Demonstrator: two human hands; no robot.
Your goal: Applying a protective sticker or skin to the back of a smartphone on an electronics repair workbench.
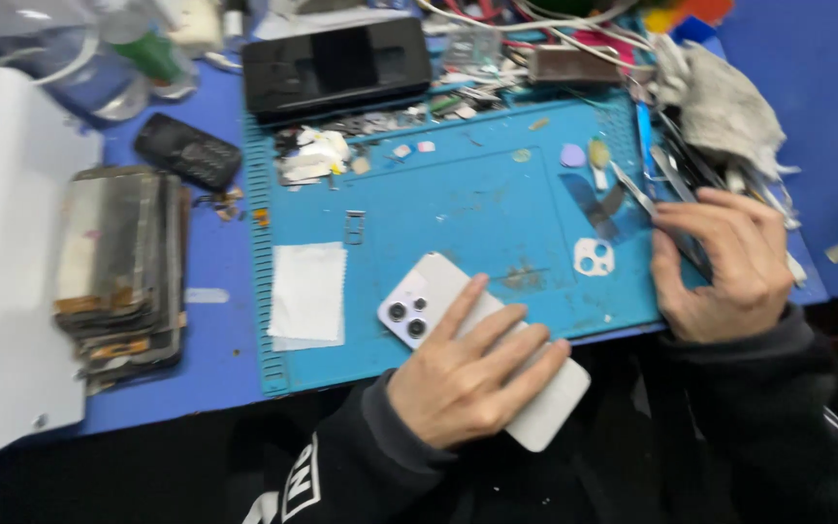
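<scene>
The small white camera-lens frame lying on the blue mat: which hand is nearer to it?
Right. The right hand sits just right of the camera-lens frame, among the tools at the mat's edge. The left hand lies lower left, flat on the white phone.

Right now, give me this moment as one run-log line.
left hand: flat on white phone, back up, at mat front edge | right hand: on tweezers at mat's right edge | loose camera frame between hands

Dark sleeves (758, 388), grey cuffs
</scene>
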